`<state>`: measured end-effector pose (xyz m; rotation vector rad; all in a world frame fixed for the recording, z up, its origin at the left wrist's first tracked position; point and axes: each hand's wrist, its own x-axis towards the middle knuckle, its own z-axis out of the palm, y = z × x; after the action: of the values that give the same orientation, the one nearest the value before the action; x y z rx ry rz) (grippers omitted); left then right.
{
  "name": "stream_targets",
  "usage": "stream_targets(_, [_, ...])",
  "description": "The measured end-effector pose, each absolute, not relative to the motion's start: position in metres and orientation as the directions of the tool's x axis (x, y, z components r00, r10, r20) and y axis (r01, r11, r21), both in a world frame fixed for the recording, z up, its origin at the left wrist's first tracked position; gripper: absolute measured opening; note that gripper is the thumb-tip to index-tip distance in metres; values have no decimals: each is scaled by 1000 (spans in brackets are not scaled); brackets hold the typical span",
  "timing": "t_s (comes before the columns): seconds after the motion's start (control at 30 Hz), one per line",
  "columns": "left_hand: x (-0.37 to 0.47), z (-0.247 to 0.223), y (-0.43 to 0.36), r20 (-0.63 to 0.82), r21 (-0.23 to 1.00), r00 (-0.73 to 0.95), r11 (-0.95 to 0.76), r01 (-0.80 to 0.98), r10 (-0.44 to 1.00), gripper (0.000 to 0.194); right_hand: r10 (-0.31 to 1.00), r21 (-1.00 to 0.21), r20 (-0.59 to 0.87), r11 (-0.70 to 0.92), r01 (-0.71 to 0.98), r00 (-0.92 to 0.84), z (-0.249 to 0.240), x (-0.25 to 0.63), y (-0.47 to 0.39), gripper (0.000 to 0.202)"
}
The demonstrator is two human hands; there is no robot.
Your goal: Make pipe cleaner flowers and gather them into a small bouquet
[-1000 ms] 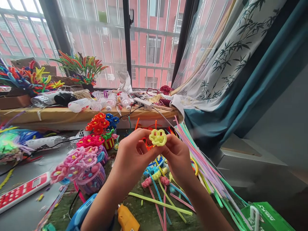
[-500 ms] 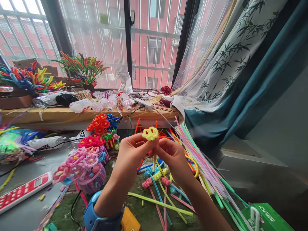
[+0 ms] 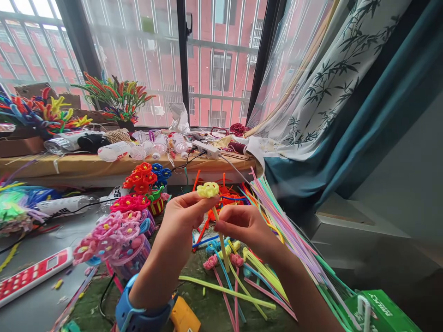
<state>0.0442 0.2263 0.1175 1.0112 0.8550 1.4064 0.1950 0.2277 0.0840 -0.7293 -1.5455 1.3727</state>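
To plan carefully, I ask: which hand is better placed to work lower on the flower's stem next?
Probably the right hand: its fingers are at the stem, with more stem running down below them. The left hand grips higher, just under the flower.

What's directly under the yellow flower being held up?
A pale yellow stem slants down, with the right hand at its upper part. The left hand covers the underside of the yellow flower, so the join can't be seen.

Left hand (image 3: 187, 212) pinching yellow flower (image 3: 207, 189) — right hand (image 3: 244, 223) gripping stem (image 3: 222, 240) below flower, pink flowers (image 3: 110, 230) sitting left of flower.
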Motion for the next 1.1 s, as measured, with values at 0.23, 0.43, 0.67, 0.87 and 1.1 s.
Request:
stream_targets(0.23, [42, 119, 227, 94, 921, -2, -88, -379, 996, 34, 848, -955, 269, 298, -9, -457, 85, 198, 227, 24])
stream_targets(0.43, [44, 120, 224, 90, 904, -56, -105, -414, 994, 37, 864, -857, 431, 482, 181, -262, 91, 185, 215, 14])
stream_targets(0.67, [53, 118, 221, 115, 890, -98, -146, -433, 989, 30, 599, -477, 801, 637, 605, 1, 83, 169, 205, 12])
stream_targets(0.87, [56, 115, 218, 126, 892, -169, -186, -412, 978, 24, 311, -104, 943, 623, 775, -123, 77, 170, 210, 19])
stream_targets(1.1, [54, 116, 220, 86, 911, -181, -150, -384, 980, 25, 285, 39, 928, 567, 823, -240, 78, 170, 214, 21])
